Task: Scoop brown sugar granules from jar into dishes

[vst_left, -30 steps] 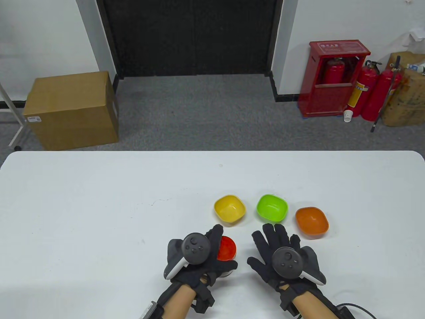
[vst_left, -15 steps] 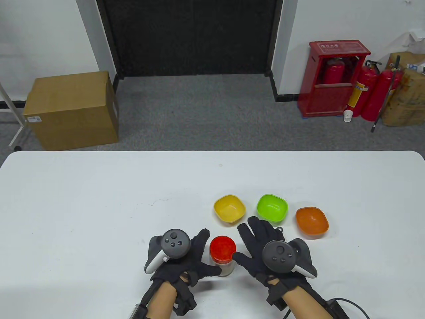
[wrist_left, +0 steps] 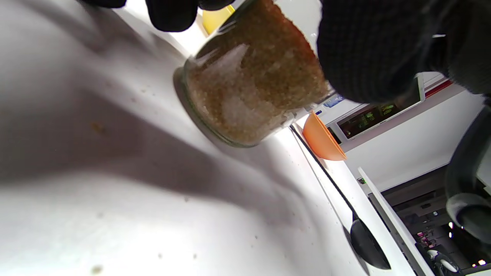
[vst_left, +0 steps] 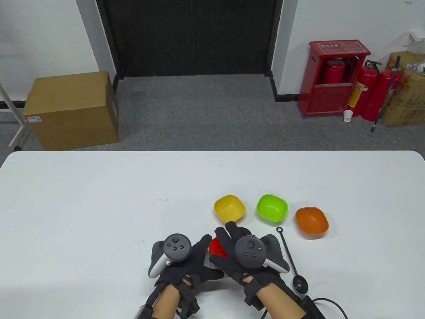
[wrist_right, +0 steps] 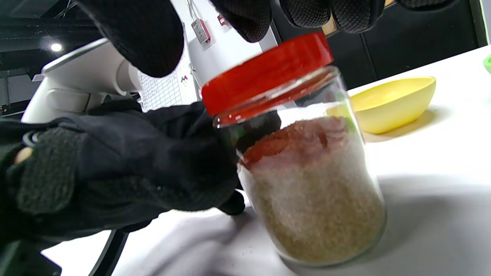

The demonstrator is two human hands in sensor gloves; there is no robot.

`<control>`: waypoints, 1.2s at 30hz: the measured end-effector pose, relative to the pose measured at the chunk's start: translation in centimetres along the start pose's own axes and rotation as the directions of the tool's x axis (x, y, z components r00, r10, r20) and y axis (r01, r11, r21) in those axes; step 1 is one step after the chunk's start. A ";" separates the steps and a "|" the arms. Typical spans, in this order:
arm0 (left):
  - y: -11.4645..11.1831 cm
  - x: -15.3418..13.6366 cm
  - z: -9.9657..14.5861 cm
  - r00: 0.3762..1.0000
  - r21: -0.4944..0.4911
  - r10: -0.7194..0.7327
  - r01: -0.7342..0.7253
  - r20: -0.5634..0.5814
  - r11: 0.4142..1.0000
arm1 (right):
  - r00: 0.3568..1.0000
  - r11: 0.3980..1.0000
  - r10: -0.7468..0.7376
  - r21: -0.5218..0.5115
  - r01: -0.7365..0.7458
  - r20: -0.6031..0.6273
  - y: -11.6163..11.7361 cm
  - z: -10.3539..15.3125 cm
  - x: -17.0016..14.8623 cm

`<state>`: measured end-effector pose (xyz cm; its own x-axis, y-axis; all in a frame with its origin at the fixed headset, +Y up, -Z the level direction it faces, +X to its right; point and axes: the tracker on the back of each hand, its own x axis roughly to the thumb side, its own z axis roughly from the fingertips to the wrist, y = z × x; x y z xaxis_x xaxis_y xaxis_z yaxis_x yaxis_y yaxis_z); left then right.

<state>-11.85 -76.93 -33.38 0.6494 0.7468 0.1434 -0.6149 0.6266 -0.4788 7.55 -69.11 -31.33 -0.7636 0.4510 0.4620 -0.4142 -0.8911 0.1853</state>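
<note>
A glass jar (wrist_right: 310,184) of brown sugar granules with a red lid (wrist_right: 268,73) stands on the white table (vst_left: 99,206) near the front edge. My left hand (vst_left: 199,256) grips the jar's side, thumb and fingers curled round the glass (wrist_left: 253,88). My right hand (vst_left: 229,242) arches over the lid (vst_left: 216,247); in the right wrist view its fingertips (wrist_right: 249,19) hover just above the lid with a small gap. A black spoon (vst_left: 292,261) lies on the table right of the hands. Yellow (vst_left: 229,207), green (vst_left: 272,207) and orange (vst_left: 312,222) dishes sit in a row behind.
A cable (vst_left: 332,304) runs from my right wrist along the table's front edge. Beyond the table's far edge are a cardboard box (vst_left: 71,109) on the floor and red fire extinguishers (vst_left: 368,89).
My right hand slid left from beside the jar to over its lid, uncovering the black spoon. My left hand kept its hold on the jar.
</note>
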 end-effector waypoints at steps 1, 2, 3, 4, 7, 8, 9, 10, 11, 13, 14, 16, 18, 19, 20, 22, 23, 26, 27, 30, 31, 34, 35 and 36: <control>-0.1 0.0 0.0 1.000 0.002 -0.002 0.002 0.001 1.000 | 1.000 1.000 0.002 0.003 -0.002 0.000 0.2 0.0 0.0; -0.2 0.1 -0.1 1.000 0.006 -0.005 0.005 0.006 1.000 | 1.000 1.000 0.011 0.001 -0.011 0.002 0.4 0.0 0.1; -0.3 0.1 -0.1 1.000 0.008 -0.002 0.002 0.008 1.000 | 1.000 1.000 0.020 0.003 -0.020 0.003 0.6 -0.1 0.2; -0.5 0.2 -0.2 1.000 0.011 0.004 -0.004 0.010 1.000 | 1.000 1.000 0.029 0.003 -0.029 0.001 0.7 -0.1 0.2; -0.7 0.2 -0.2 1.000 0.017 0.015 -0.015 0.010 1.000 | 0.999 0.999 0.042 -0.008 -0.042 -0.006 1.0 -0.1 0.3; -0.8 0.2 -0.3 1.000 0.025 0.023 -0.023 0.011 0.999 | 0.999 0.998 0.051 -0.020 -0.051 -0.006 1.0 -0.2 0.3; -0.9 0.2 -0.3 1.000 0.025 0.029 -0.029 0.010 0.999 | 0.998 0.998 0.057 -0.026 -0.057 -0.010 1.1 -0.2 0.3; -0.9 0.2 -0.3 0.999 0.026 0.035 -0.035 0.008 0.999 | 0.998 0.998 0.062 -0.029 -0.062 -0.015 1.2 -0.2 0.3; -0.9 0.2 -0.3 0.999 0.030 0.036 -0.036 0.006 0.999 | 0.998 0.997 0.067 -0.033 -0.067 -0.018 1.2 -0.3 0.4; -0.9 0.3 -0.3 0.999 0.036 0.040 -0.040 0.001 0.999 | 0.997 0.996 0.077 -0.040 -0.079 -0.031 1.4 -0.3 0.5; -1.0 0.3 -0.3 0.999 0.036 0.043 -0.043 0.000 0.998 | 0.995 0.995 0.091 -0.040 -0.092 -0.041 1.4 -0.3 0.6; -1.0 0.4 -0.4 0.999 0.038 0.037 -0.037 -0.006 0.999 | 0.992 0.993 0.111 -0.028 -0.113 -0.064 1.7 -0.4 0.7; -1.0 0.4 -0.5 0.999 0.051 0.031 -0.030 -0.013 0.998 | 0.990 0.992 0.115 -0.041 -0.119 -0.079 1.9 -0.5 0.7; -1.0 0.4 -0.6 0.999 0.053 0.032 -0.031 -0.015 0.998 | 0.989 0.991 0.119 -0.048 -0.123 -0.086 1.9 -0.5 0.6; -1.0 0.4 -0.6 0.999 0.058 0.032 -0.031 -0.017 0.998 | 0.989 0.991 0.117 -0.055 -0.122 -0.094 1.9 -0.5 0.6; -1.0 0.4 -0.6 0.999 0.076 0.025 -0.023 -0.026 0.997 | 0.989 0.990 0.112 -0.077 -0.120 -0.097 2.0 -0.5 0.6; -1.0 0.4 -0.6 0.999 0.078 0.027 -0.025 -0.025 0.997 | 0.990 0.989 0.113 -0.091 -0.121 -0.087 2.1 -0.5 0.7; -1.0 0.4 -0.6 0.999 0.076 0.036 -0.034 -0.023 0.997 | 0.993 0.990 0.102 -0.093 -0.107 -0.056 2.1 -0.5 0.5; -1.0 0.5 -0.7 0.999 0.073 0.033 -0.031 -0.022 0.997 | 0.995 0.992 0.086 -0.090 -0.089 -0.043 2.1 -0.5 0.4; -1.0 0.4 -0.7 0.999 0.076 0.034 -0.032 -0.020 0.997 | 1.000 0.998 0.013 -0.058 -0.012 0.000 2.0 -0.6 -0.2; -1.0 0.4 -0.7 0.999 0.076 0.033 -0.031 -0.020 0.997 | 0.999 0.999 -0.034 -0.025 0.035 0.016 1.9 -0.6 -0.4; -1.0 0.4 -0.7 0.999 0.074 0.033 -0.032 -0.021 0.997 | 0.987 0.987 -0.145 0.074 0.141 0.062 1.6 -0.7 -0.9; -1.0 0.4 -0.7 0.999 0.074 0.033 -0.031 -0.020 0.997 | 0.984 0.983 -0.165 0.095 0.158 0.065 1.6 -0.7 -1.0; -1.0 0.4 -0.7 0.999 0.074 0.035 -0.033 -0.018 0.997 | 0.977 0.974 -0.195 0.130 0.183 0.083 1.5 -0.7 -1.1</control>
<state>-10.67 -77.44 -33.43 0.6356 0.7640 0.1108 -0.6679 0.6161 -0.4174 7.41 -70.95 -32.18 -0.6242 0.6103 0.4878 -0.4794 -0.7922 0.3777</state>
